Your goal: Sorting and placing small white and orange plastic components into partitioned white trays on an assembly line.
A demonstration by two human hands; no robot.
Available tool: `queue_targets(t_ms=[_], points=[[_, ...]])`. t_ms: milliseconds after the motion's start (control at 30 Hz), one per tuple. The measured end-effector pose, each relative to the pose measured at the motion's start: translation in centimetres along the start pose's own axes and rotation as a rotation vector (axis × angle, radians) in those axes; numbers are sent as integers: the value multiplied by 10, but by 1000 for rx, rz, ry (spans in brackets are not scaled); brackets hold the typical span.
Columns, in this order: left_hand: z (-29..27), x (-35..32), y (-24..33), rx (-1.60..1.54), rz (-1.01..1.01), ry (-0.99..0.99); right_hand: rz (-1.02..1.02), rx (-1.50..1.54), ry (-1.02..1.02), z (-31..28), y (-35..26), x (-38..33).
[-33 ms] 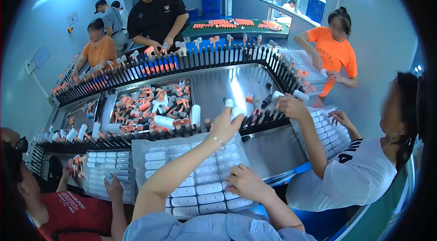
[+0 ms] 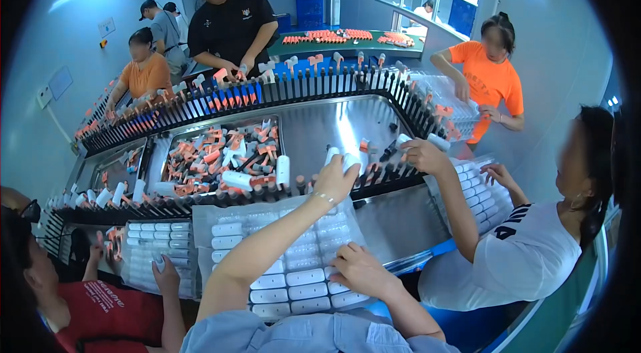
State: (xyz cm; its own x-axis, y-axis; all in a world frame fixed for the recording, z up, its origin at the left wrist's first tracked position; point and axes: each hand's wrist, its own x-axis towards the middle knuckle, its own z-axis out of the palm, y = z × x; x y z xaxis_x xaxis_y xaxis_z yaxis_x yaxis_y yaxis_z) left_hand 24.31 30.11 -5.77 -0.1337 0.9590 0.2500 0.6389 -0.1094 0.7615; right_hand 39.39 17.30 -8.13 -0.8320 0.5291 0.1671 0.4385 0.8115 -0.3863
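Steel table (image 2: 374, 126), pegged rack (image 2: 280, 89) (black), blue room

Bare steel tray floor (image 2: 320, 129) behind the black peg rack (image 2: 267, 189) offers open room, hemmed by the pile of orange-and-white parts (image 2: 220, 153) to the left and a neighbour's outstretched arm (image 2: 454, 199) to the right.
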Motion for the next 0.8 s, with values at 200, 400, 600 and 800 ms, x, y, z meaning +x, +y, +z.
queue_targets(t_ms=[200,400,600,800], points=[[51,61,-24,179,-108,-49,-6,253,167,0,-5,-3],[29,54,-22,392,-176,-72,254,324,360,17,-12,-6],[15,47,-60,300,-128,60,140,534,272,-13,-5,21],[-65,8,-109,457,-85,56,62,376,120,2,-3,66]])
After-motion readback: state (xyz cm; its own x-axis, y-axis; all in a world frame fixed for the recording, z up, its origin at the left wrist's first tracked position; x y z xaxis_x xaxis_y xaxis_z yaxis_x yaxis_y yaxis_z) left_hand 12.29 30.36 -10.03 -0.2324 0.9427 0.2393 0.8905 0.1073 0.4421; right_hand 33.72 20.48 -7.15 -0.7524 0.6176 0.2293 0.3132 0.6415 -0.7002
